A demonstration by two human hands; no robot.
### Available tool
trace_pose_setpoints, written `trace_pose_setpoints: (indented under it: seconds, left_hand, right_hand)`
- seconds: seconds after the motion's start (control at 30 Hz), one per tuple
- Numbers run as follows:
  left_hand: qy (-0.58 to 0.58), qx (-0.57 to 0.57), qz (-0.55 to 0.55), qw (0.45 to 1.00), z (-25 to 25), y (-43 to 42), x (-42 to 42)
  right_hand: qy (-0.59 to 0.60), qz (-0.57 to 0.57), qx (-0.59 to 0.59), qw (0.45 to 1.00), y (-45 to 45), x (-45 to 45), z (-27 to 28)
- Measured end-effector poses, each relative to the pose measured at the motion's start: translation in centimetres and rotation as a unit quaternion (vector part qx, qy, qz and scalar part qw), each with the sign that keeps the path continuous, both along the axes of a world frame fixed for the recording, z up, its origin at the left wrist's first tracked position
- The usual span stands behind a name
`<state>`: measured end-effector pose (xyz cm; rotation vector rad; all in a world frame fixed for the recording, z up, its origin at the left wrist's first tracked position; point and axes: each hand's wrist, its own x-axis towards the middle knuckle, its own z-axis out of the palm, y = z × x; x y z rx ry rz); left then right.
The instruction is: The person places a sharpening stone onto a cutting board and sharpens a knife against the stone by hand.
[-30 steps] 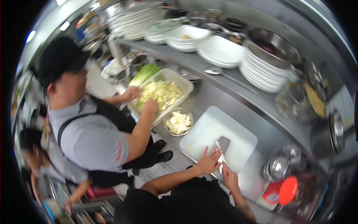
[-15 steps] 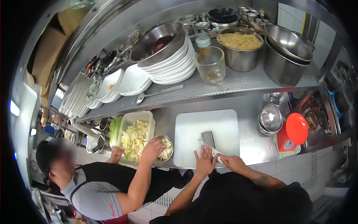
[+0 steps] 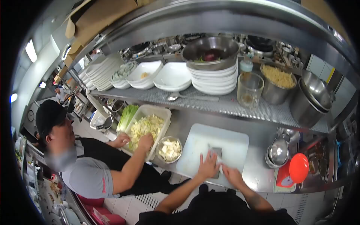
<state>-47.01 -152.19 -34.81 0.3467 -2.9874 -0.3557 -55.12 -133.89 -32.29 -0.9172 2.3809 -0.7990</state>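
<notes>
On the white cutting board (image 3: 193, 144) lies a grey whetstone (image 3: 218, 151), partly covered by my left hand (image 3: 207, 166). That hand is open, its fingers stretched out and pressing on the blade over the stone. My right hand (image 3: 233, 175) is closed around the pale handle of a knife (image 3: 219, 160). Much of the blade is hidden under my left fingers, and its edge is too blurred to make out.
At left a co-worker (image 3: 90, 168) reaches into a plastic tub (image 3: 167, 122) of chopped cabbage. Beside it stands a steel bowl (image 3: 169, 149) of cut pieces. Steel bowls (image 3: 278, 152) and a red scale (image 3: 299, 168) are at right. An overhead shelf (image 3: 202, 107) carries dishes and pots.
My view has tilted and shifted left, so the board appears lower. My hands stay at the whetstone, with the blade now farther under my left fingers. The co-worker's hand has left the bowl for the tub.
</notes>
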Motion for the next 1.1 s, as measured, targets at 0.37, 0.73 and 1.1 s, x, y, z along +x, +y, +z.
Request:
trace_pose_setpoints:
  seconds: [0.37, 0.73, 1.1]
  left_hand:
    - [-0.073, 0.047, 0.01, 0.996, 2.0, -5.0, -6.0]
    - [-0.015, 0.048, -0.004, 0.999, 1.2, 1.6, 2.1]
    - [-0.067, 0.039, 0.003, 0.997, 2.0, -0.6, -0.5]
  right_hand:
    - [0.029, -0.021, -0.035, 0.999, -5.5, -4.1, 1.9]
    - [0.018, -0.003, -0.023, 1.0, 1.1, 1.5, 1.1]
    - [0.031, 0.017, -0.068, 0.997, -1.5, -0.2, 0.2]
